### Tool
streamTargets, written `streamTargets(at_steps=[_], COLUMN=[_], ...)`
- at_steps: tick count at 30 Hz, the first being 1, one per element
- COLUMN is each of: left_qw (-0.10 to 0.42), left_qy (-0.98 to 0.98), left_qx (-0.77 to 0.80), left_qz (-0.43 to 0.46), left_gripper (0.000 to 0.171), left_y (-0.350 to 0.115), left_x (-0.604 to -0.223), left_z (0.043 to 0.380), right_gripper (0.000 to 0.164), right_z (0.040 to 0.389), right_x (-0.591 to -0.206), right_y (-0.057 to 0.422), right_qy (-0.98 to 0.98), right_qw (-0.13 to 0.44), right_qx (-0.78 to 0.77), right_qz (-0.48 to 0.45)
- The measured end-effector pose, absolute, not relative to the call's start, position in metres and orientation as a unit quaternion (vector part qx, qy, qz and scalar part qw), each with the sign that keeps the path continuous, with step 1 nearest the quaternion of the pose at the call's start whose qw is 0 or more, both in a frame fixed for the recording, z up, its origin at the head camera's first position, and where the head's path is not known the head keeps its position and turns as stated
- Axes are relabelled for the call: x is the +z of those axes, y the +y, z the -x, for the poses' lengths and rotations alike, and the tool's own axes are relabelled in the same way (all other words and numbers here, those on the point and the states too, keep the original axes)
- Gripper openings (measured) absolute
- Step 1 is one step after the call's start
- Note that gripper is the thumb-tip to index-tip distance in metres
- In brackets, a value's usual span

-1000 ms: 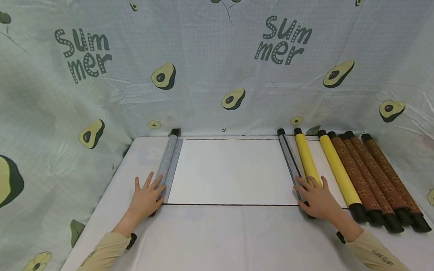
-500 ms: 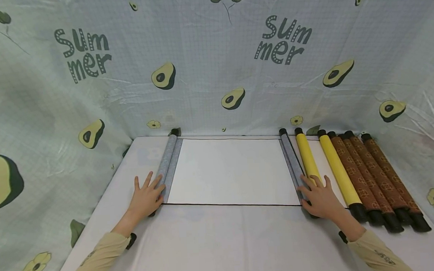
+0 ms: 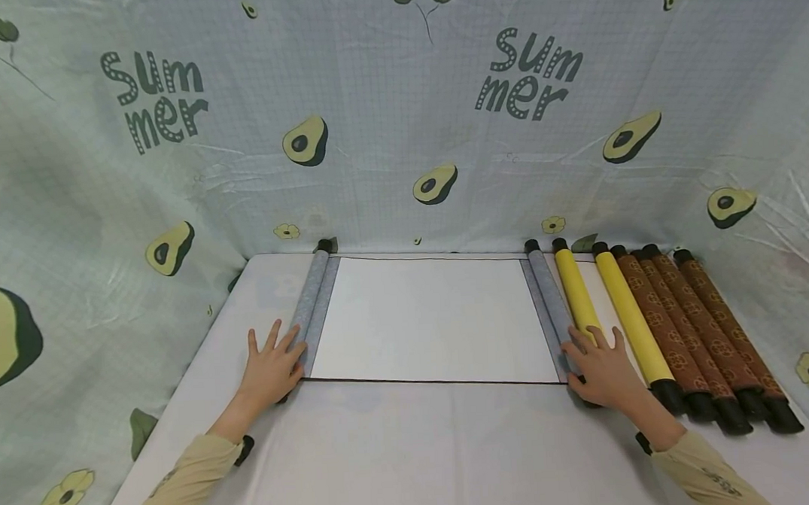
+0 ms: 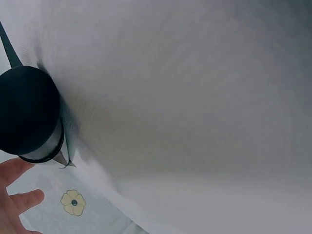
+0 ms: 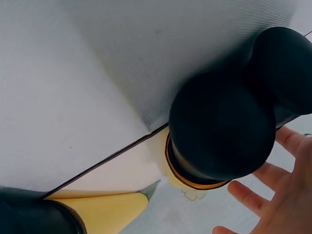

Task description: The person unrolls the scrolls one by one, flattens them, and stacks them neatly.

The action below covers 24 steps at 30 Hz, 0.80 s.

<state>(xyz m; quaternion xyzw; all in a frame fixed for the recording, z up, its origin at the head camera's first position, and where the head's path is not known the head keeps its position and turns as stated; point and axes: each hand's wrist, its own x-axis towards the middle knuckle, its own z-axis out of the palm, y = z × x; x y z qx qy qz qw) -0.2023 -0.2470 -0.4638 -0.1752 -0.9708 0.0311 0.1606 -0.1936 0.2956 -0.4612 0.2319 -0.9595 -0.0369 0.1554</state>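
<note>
A partly unrolled scroll lies flat, its white sheet [image 3: 434, 319] bordered by grey strips. Its left grey roll [image 3: 311, 290] has my left hand [image 3: 269, 371] resting on its near part, fingers spread. At the other end is the right grey roll [image 3: 548, 288], and right beside it a yellow scroll [image 3: 577, 290]. My right hand [image 3: 606, 369] lies over the near ends of both, thumb towards the grey roll. In the right wrist view, black end knobs [image 5: 222, 126] overlap beside my extended fingers. A black knob [image 4: 29, 109] also shows close to my left fingers.
Right of my right hand lie another yellow scroll [image 3: 634, 321] and several brown patterned scrolls [image 3: 720, 329], side by side with black ends. A white cloth [image 3: 413, 455] covers the table. Behind stands an avocado-print curtain [image 3: 369, 73].
My right hand has moved slightly right, along with the right grey roll and the yellow scroll beside it. More grey border shows at the right. The left hand stays nearly still.
</note>
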Motion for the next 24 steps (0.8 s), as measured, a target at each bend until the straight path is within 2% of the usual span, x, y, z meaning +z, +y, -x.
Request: streamTargets(at_steps=[7, 17, 20, 24], left_qw=[0.185, 0.192, 0.2, 0.202], left_qy=[-0.964, -0.959, -0.956, -0.956], left_qx=[0.041, 0.04, 0.038, 0.044], left_qz=[0.186, 0.204, 0.209, 0.206], left_gripper=[0.031, 0.027, 0.028, 0.031], left_y=[-0.2475, -0.2485, -0.2487, -0.2487], left_x=[-0.4616, -0.4628, -0.4632, -0.4619], left_z=[0.2023, 0.2021, 0.2022, 0.2013], right_gripper=[0.036, 0.044, 0.041, 0.037], right_z=[0.1923, 0.1935, 0.1938, 0.1928], right_x=[-0.462, -0.4664, -0.4664, -0.4661], right_y=[0.2975, 0.2992, 0.2996, 0.2994], right_qy=[-0.966, -0.954, -0.953, -0.962], right_qw=[0.139, 0.175, 0.186, 0.168], right_qx=[-0.041, -0.05, -0.044, -0.033], right_qz=[-0.214, -0.237, -0.236, -0.212])
